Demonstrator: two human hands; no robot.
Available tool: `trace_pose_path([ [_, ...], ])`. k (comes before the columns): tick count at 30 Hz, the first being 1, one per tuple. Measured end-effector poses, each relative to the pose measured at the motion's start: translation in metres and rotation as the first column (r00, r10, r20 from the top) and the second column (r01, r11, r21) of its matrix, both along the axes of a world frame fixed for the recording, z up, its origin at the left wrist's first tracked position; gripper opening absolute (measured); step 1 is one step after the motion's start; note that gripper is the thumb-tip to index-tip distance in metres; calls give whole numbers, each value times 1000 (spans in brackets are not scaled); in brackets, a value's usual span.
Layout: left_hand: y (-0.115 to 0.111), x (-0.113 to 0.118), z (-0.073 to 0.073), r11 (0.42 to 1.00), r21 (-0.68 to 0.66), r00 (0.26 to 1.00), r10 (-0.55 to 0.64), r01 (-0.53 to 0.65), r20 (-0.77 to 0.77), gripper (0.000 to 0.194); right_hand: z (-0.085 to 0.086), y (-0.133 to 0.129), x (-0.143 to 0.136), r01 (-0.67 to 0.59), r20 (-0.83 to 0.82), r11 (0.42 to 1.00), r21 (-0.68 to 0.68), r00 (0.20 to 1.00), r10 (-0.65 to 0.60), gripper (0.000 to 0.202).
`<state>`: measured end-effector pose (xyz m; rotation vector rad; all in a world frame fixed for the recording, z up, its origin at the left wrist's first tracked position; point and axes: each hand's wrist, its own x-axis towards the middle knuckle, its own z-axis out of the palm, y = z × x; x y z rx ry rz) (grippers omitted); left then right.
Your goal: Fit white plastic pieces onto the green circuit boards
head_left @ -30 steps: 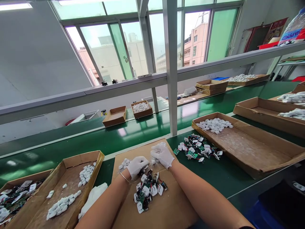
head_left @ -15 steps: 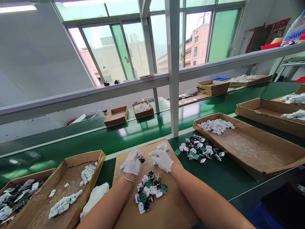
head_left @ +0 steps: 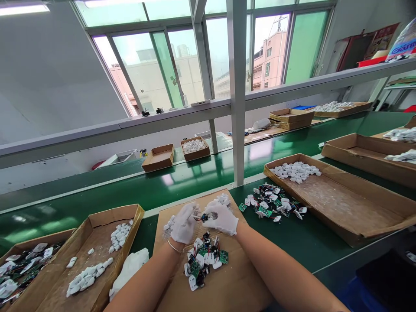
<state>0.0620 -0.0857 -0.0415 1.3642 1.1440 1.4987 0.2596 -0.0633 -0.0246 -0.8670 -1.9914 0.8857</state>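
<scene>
My left hand (head_left: 184, 223), in a white glove, is closed on a small wired circuit assembly (head_left: 204, 217) with dark parts. My right hand (head_left: 222, 218), also gloved, meets it from the other side with its fingers pinched at the assembly's right end. What exactly lies under the right fingertips is partly hidden. Below both hands, a pile of circuit assemblies (head_left: 204, 260) with green boards, white plates and wires lies on a cardboard sheet (head_left: 240, 277). Small white pieces (head_left: 169, 226) lie beside my left hand, and more white pieces (head_left: 223, 199) are just beyond my right hand.
At left stands a cardboard tray (head_left: 97, 223) of white pieces, with a white cloth (head_left: 132, 266) beside it. To the right are another heap of circuit assemblies (head_left: 273, 201) and a large cardboard tray (head_left: 351, 208). A grey post (head_left: 237, 95) rises beyond the cardboard sheet.
My right hand has come to the assembly held by my left hand, its fingers closing in a pinch. The assembly has shifted right, between both hands.
</scene>
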Motion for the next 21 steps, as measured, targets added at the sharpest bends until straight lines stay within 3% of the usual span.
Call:
trace_pose_path([
  [2,4,-1,0,972,-98,976,-208,214,72,31,2,4,5,-8,74,992,125,997,-1,26],
  [4,5,0,0,900,-175,913,-374,399,159,35,2,5,7,-9,112,985,170,994,-10,29],
  [8,2,3,1,746,-232,773,-545,624,325,47,-3,4,5,-22,142,988,155,990,-1,40],
  [10,0,2,0,675,-223,691,-575,703,437,51,-6,4,5,-43,146,989,143,989,22,42],
  [13,1,-3,-6,654,-226,658,-548,722,516,52,-8,6,5,-77,148,989,125,987,59,44],
  [18,3,-3,-12,688,-246,690,-497,683,526,26,-8,9,6,-126,107,987,97,987,116,42],
  [21,-1,6,-9,674,-236,682,-532,700,502,49,-10,10,6,-185,99,979,85,979,176,47],
])
